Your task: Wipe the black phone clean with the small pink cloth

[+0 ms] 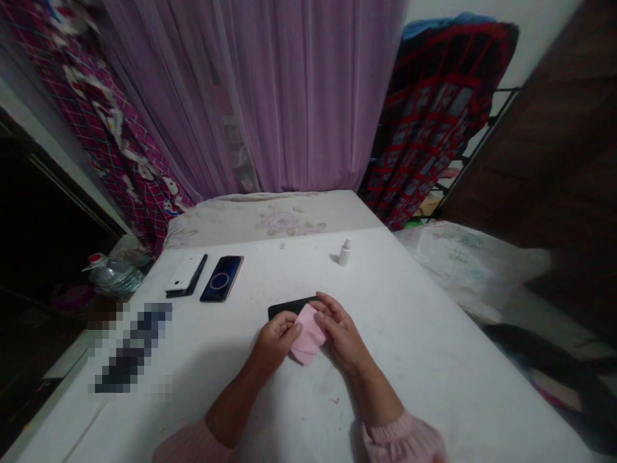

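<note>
Both of my hands meet at the middle of the white table top, pinching a pink cleaning cloth between them. My left hand holds the cloth's left edge, and my right hand holds its upper right side. Partly under the cloth lies a black smartphone, its lower part hidden by the cloth and my hands. Farther ahead stands a small white spray bottle. To the far left lie a dark-screened smartphone and a white phone on a black one.
A pixelated patch covers something at the table's left side. A cream pillow lies along the far edge, before a purple curtain. A plastic bottle sits off the left edge, and a plastic bag lies off the right.
</note>
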{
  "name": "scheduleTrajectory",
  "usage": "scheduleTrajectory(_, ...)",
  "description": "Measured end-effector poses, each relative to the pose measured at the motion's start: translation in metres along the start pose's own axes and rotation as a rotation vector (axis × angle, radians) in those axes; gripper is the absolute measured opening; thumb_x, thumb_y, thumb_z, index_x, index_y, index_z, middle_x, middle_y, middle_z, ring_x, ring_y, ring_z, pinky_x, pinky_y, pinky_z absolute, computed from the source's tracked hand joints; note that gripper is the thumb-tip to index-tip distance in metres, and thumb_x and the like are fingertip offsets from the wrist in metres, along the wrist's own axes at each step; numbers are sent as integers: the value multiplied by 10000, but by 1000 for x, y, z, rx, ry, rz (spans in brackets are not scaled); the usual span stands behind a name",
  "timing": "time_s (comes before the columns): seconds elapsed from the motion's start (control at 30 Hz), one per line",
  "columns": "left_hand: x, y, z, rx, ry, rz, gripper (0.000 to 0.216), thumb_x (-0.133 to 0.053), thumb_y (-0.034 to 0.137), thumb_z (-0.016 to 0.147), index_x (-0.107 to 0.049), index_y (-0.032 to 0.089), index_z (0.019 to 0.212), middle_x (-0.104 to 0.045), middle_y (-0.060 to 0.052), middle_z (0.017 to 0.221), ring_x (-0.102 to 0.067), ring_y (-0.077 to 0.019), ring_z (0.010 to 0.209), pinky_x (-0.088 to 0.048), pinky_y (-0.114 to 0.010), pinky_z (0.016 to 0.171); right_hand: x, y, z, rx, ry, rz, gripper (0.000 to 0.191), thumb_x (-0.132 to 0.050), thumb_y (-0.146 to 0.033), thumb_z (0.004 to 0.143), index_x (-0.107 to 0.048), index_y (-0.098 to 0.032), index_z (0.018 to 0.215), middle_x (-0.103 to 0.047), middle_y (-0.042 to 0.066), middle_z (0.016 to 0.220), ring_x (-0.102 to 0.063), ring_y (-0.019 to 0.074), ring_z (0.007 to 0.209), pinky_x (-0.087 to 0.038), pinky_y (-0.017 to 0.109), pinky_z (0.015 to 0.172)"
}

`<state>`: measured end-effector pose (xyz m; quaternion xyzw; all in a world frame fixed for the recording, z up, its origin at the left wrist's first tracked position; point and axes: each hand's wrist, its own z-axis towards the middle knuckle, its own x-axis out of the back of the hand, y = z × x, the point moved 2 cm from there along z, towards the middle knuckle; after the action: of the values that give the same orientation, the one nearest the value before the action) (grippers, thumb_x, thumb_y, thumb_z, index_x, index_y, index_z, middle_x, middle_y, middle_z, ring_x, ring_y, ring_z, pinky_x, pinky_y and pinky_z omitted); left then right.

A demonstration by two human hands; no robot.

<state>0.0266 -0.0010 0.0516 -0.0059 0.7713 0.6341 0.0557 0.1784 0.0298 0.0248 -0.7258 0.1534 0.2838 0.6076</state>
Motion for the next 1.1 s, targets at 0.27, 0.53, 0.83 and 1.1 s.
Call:
scheduleTrajectory(0.27, 3, -14, 12, -86, 105, -96, 365, -693, 453, 775, -540, 188, 973, -627, 25, 704, -593, -125, 616, -458, -229, 585, 4, 8, -2, 56, -85, -296, 430, -811, -385, 706, -677, -249, 1092, -671, 29, 906, -596, 164, 744, -485, 295, 676)
scheduleTrajectory(0.53, 17, 12, -3, -180, -16, 482, 157, -606, 284, 812, -708, 218, 912, -636, -15, 809, -605, -153, 740, -468, -260, 686, 5, -8, -7, 174, -46, -608, 276, -720, -490, 769, -748, -215, 750, -656, 109, 1071, -607, 239, 974, -491, 350, 831)
scheduleTrajectory(0.83, -3, -10, 11, 124, 42, 247, 292, -557, 497, 798, -536, 205, 788, -572, 26, 556, -521, -122, 445, -344, -193, 365, 15, 6, -12, 121, 125, -488, 440, -691, -427, 829, -610, -268, 1231, -669, 41, 928, -603, 185, 760, -499, 297, 671)
scheduleTrajectory(1.1, 2, -13, 24, 178, 72, 113, 428, -637, 544, 708, -569, 171, 909, -545, 52, 535, -518, -102, 416, -304, -159, 315, 9, -7, -9, 314, -18, -727, 447, -735, -305, 784, -635, -286, 1219, -639, 63, 1041, -611, 210, 882, -500, 327, 756)
